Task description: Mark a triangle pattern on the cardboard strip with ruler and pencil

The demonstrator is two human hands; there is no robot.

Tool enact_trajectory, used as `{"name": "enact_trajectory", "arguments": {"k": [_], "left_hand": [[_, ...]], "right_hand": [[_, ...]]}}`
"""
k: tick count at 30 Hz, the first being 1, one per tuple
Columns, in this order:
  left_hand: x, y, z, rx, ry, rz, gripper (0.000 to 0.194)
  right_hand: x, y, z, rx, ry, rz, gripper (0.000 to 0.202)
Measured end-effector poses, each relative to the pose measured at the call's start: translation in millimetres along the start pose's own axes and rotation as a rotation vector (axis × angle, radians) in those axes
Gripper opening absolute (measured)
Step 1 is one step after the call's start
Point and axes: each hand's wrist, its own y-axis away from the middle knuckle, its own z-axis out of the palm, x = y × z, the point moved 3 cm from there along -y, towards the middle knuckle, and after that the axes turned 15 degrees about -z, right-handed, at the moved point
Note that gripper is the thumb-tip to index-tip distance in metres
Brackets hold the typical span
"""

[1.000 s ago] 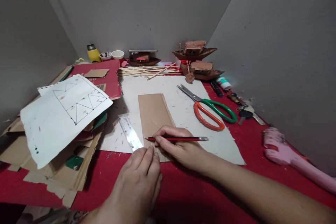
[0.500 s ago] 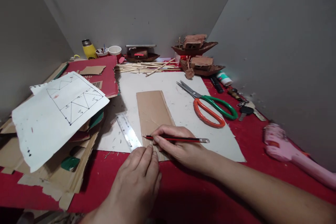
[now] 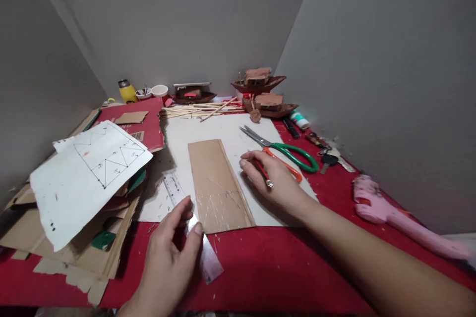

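Note:
A brown cardboard strip lies flat with a thin pencil line across its lower part. To its left rests a clear ruler, slanting past the strip's edge. My left hand is over the ruler, thumb and forefinger apart on either side of it; whether they touch it is unclear. My right hand, right of the strip, holds a red and black pencil, with its point hidden behind the fingers. Behind that hand lie scissors with one green and one orange handle, partly covered.
A paper with a drawn diagram tops stacked cardboard on the left. Wooden sticks, model boats, paper cups and a yellow bottle stand behind. Keys and a pink glue-gun-like tool lie right.
My right hand has moved off the cardboard to the right with the pencil. My left hand has shifted left and opened over the ruler. The camera view has shifted slightly.

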Motion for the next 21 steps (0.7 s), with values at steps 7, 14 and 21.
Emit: {"name": "enact_trajectory", "arguments": {"k": [7, 14, 21], "left_hand": [[24.1, -21.2, 1.0, -0.208, 0.471, -0.416, 0.065], [25.6, -26.4, 2.7, -0.258, 0.690, -0.334, 0.052], [54.1, -11.7, 26.2, -0.542, 0.733, -0.216, 0.052]], "right_hand": [[-14.0, 2.3, 21.6, 0.043, -0.439, 0.186, 0.028], [-22.4, 4.7, 12.2, 0.193, -0.602, 0.119, 0.039], [-37.7, 15.8, 2.7, 0.163, -0.484, -0.021, 0.044]]}}
